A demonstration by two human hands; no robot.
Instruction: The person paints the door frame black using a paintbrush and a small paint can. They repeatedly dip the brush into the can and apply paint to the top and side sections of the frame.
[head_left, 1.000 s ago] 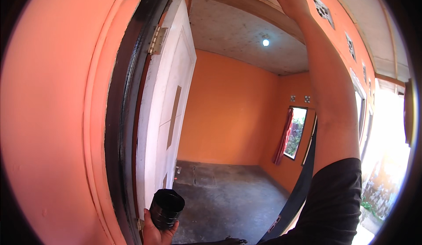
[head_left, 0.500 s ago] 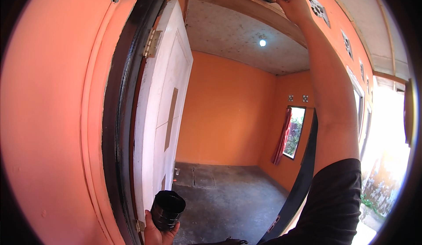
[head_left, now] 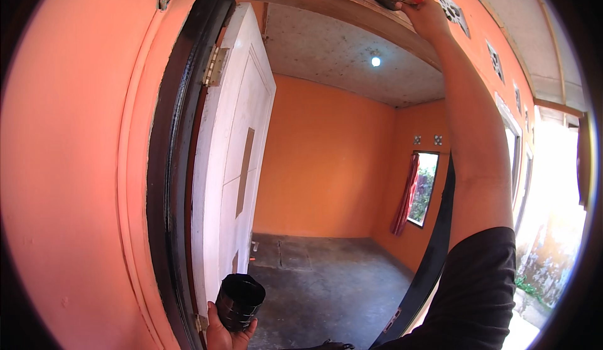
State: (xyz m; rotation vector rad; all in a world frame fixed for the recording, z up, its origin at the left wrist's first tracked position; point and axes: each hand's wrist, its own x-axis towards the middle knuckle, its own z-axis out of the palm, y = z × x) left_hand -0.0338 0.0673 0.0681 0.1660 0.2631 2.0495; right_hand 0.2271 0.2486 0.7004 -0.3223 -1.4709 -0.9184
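Observation:
High at the upper right, my right hand [head_left: 422, 15] is closed round a paintbrush [head_left: 411, 0] with a red handle. Its dark bristles touch the top beam of the door frame [head_left: 339, 5]. Dark paint covers part of the beam's upper edge; its lower face is still brown wood. Low in front of me, my left hand [head_left: 227, 333] grips a black cup-like container [head_left: 240, 301] from below and the sides. The container stands upright, and what is inside cannot be made out. The left jamb [head_left: 173, 143] is dark and glossy.
A white door [head_left: 229, 143] on metal hinges [head_left: 215, 66] stands swung inward beside the left jamb. Past the opening lie a grey floor [head_left: 333, 287], orange walls, and a window with a red curtain [head_left: 407, 193]. Vent blocks [head_left: 453, 14] sit in the outer wall at right.
The right hand and paintbrush have slid slightly to the right and down along the top beam. The left hand holds the container in nearly the same place.

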